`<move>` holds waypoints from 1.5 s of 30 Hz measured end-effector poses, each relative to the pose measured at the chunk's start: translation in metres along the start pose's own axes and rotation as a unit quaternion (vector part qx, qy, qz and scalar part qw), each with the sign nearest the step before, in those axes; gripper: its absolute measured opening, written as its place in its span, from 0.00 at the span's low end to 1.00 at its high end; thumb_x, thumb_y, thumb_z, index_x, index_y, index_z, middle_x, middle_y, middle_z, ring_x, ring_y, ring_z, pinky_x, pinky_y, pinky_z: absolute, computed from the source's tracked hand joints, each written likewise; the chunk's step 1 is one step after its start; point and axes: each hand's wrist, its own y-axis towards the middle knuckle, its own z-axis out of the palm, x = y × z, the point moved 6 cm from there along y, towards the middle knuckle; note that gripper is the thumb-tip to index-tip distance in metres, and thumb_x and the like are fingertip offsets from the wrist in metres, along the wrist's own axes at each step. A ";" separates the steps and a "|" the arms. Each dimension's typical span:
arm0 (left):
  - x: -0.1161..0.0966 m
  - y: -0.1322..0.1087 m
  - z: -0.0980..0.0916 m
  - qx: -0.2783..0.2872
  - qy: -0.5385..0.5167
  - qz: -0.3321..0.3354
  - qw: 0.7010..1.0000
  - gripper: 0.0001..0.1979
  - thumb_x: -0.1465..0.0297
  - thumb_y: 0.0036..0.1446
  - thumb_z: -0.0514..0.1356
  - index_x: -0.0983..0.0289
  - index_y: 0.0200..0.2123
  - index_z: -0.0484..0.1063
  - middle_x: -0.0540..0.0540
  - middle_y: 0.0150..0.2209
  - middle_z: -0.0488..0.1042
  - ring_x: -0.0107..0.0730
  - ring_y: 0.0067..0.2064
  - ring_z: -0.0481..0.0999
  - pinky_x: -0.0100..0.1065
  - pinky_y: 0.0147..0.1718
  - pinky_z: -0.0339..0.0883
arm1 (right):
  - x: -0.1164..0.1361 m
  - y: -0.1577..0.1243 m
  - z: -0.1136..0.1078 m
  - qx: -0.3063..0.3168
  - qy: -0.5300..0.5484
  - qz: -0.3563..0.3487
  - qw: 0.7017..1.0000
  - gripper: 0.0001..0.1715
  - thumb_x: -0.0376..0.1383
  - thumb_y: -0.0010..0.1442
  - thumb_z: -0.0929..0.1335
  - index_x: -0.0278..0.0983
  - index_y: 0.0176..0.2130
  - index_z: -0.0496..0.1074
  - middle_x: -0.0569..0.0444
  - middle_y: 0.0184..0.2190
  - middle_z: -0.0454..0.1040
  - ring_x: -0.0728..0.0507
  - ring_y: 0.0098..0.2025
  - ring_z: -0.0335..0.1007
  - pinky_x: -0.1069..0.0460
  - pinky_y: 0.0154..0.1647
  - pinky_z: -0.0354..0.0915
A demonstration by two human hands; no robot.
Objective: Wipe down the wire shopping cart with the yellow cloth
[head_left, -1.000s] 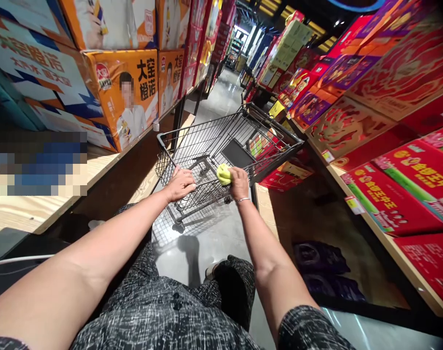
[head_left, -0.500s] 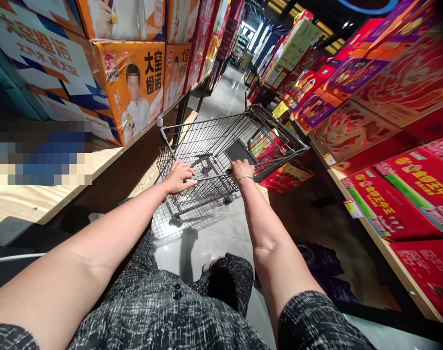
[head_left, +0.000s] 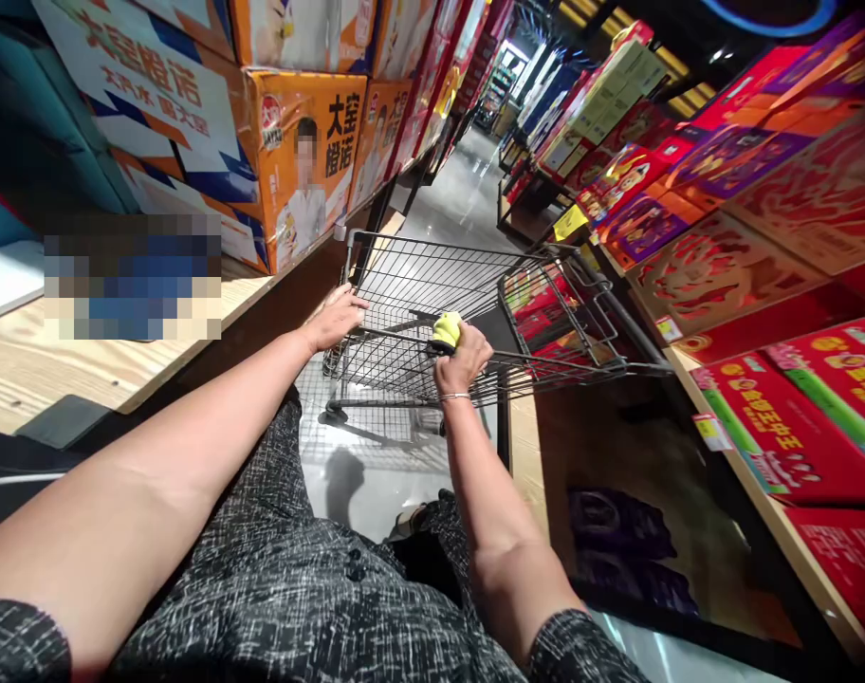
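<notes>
A black wire shopping cart [head_left: 418, 249] stands in front of me, turned at an angle across the aisle. My left hand [head_left: 335, 318] is at its near left corner, fingers curled over the rim. Farther right along the near rim, my right hand [head_left: 465, 359] is closed around the bar, a thin bracelet at its wrist. A yellow-green rounded piece [head_left: 446, 328] with a dark base sits against the right hand's thumb side; whether it is held or fixed to the cart I cannot tell. The basket shows bare wire mesh.
Orange drink cartons [head_left: 308, 171] are stacked on a wooden shelf [head_left: 155, 365] at left. Red gift boxes [head_left: 774, 427] fill the right shelf, with dark purple packs [head_left: 621, 522] below. Shelf edges flank the cart closely. The tiled aisle [head_left: 461, 180] runs ahead.
The cart has swung round, its right end now farther right, near the shelf. My right hand has turned at the wrist, and more of the yellow-green piece shows. The view has shifted left.
</notes>
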 end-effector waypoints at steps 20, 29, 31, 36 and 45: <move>0.009 0.003 -0.004 -0.041 -0.010 0.030 0.999 0.19 0.62 0.65 0.51 0.63 0.25 0.73 0.54 0.58 0.71 0.47 0.72 0.50 0.51 0.69 0.45 | 0.067 -0.146 0.162 0.304 -0.012 -0.351 0.885 0.16 0.31 0.66 0.66 0.49 0.48 0.78 0.57 0.51 0.77 0.44 0.50 0.65 0.45 0.49 0.56; 0.010 0.000 -0.002 -0.097 -0.012 0.043 0.994 0.17 0.69 0.61 0.50 0.63 0.40 0.79 0.55 0.59 0.72 0.44 0.70 0.54 0.53 0.70 0.46 | 0.042 -0.061 0.040 0.000 0.000 -0.245 0.969 0.23 0.36 0.68 0.66 0.54 0.59 0.73 0.51 0.60 0.69 0.36 0.63 0.52 0.39 0.62 0.53; 0.011 0.000 -0.002 -0.102 -0.012 0.038 0.994 0.17 0.71 0.59 0.50 0.62 0.40 0.79 0.54 0.59 0.71 0.44 0.70 0.55 0.53 0.70 0.46 | 0.031 -0.057 0.036 -0.024 0.004 -0.234 0.972 0.22 0.35 0.67 0.67 0.54 0.57 0.75 0.50 0.57 0.70 0.36 0.61 0.54 0.40 0.62 0.54; 0.015 0.000 0.000 -0.088 -0.017 0.027 0.996 0.19 0.73 0.56 0.50 0.61 0.43 0.79 0.52 0.61 0.70 0.44 0.71 0.53 0.54 0.71 0.44 | 0.008 -0.101 0.102 0.128 -0.027 -0.259 0.957 0.23 0.32 0.66 0.67 0.56 0.54 0.76 0.54 0.54 0.73 0.40 0.55 0.59 0.44 0.54 0.58; 0.019 0.001 -0.001 -0.049 0.013 0.030 0.998 0.23 0.71 0.58 0.49 0.62 0.52 0.76 0.54 0.64 0.67 0.46 0.71 0.51 0.54 0.70 0.44 | -0.012 -0.126 0.109 0.123 -0.045 -0.281 0.951 0.22 0.30 0.65 0.66 0.52 0.52 0.77 0.55 0.55 0.73 0.39 0.55 0.57 0.45 0.51 0.54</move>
